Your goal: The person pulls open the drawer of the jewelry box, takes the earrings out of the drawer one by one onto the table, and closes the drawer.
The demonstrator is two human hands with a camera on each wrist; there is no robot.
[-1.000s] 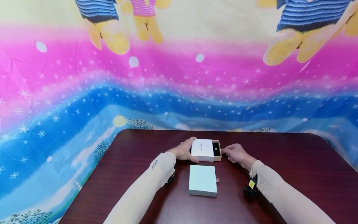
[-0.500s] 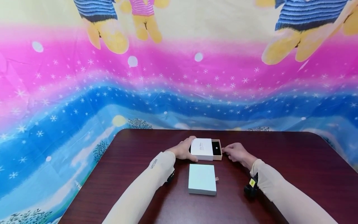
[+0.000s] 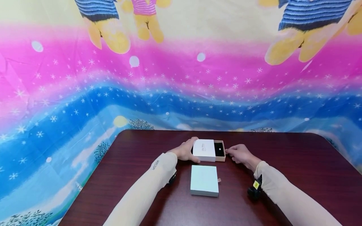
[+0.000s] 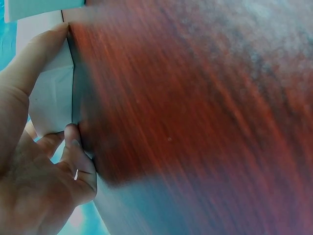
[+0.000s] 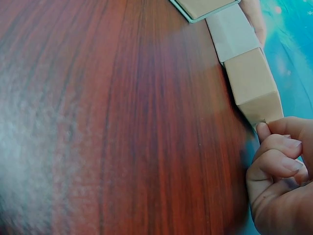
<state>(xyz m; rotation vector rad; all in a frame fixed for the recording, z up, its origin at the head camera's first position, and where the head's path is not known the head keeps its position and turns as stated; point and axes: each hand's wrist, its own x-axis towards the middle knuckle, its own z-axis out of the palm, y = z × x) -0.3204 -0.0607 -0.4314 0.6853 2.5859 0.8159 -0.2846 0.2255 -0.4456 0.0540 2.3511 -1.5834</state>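
A white drawer box with small dark lettering lies near the table's far side. My left hand (image 3: pixel 185 152) grips the closed end of its white sleeve (image 3: pixel 204 150), thumb on the near side, as the left wrist view also shows. From the sleeve's right end the tan drawer (image 5: pixel 252 81) sticks out partway. Inside the drawer is a black lining (image 3: pixel 219 150) with a small bright round piece on it. My right hand (image 3: pixel 239 153) pinches at the drawer's outer end between thumb and forefinger (image 5: pixel 263 131); the pull tab there is almost wholly hidden by the fingertips.
A pale mint-green box (image 3: pixel 204 180) lies flat just nearer than the white one, with a small pinkish ribbon tab (image 3: pixel 219 180) at its right side. Both boxes rest on a dark red-brown table (image 3: pixel 297 175). A printed cloth (image 3: pixel 181 75) hangs behind the table's far edge.
The drawer has slid slightly farther out to the right, along with my right hand. My left hand keeps the sleeve in place. The mint-green box stays put.
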